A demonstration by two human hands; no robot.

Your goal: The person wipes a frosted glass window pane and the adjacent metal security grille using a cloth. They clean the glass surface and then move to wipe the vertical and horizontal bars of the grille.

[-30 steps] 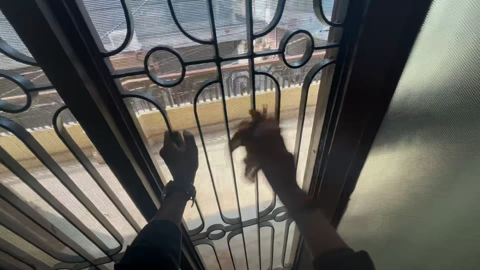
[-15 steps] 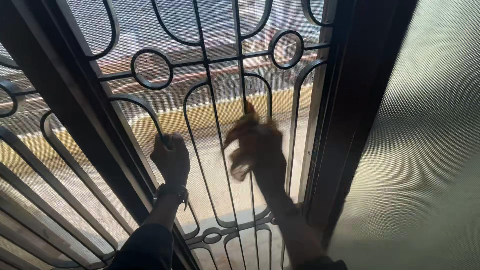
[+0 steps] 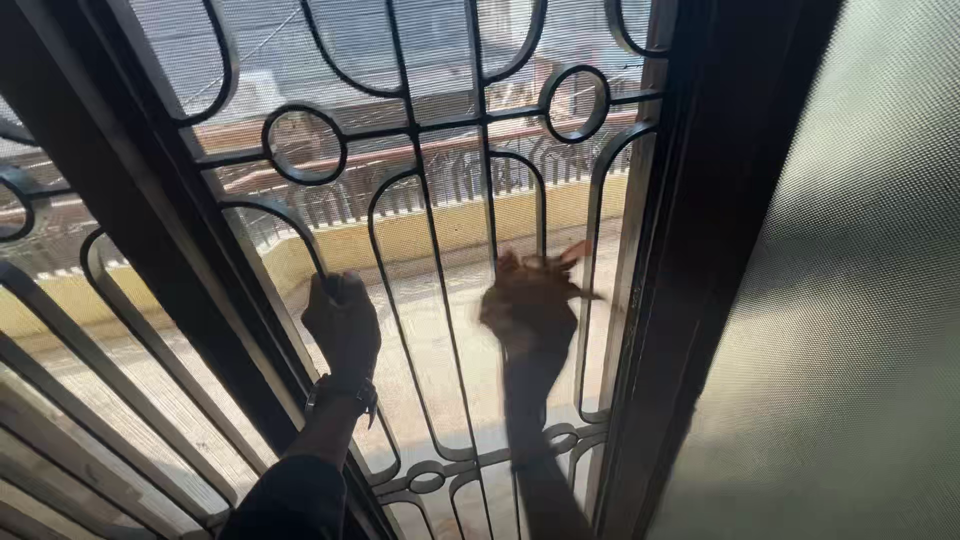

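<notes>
We face a tall window grille (image 3: 430, 130) of dark curved bars with fine mesh behind, a frosted pane (image 3: 860, 300) at three o'clock. Our left hand (image 3: 343, 322) closes its grip round a curved bar (image 3: 300, 235) at about nine o'clock, steadying us. Our right hand (image 3: 530, 305), near centre, is blurred against the mesh; it seems to press a brownish cloth (image 3: 560, 265), bunched at its one o'clock edge, though we cannot tell how tightly the fingers close. To wipe well, we judge, we keep the cloth flat, follow each bar lengthwise, and lean only lightly on the mesh.
</notes>
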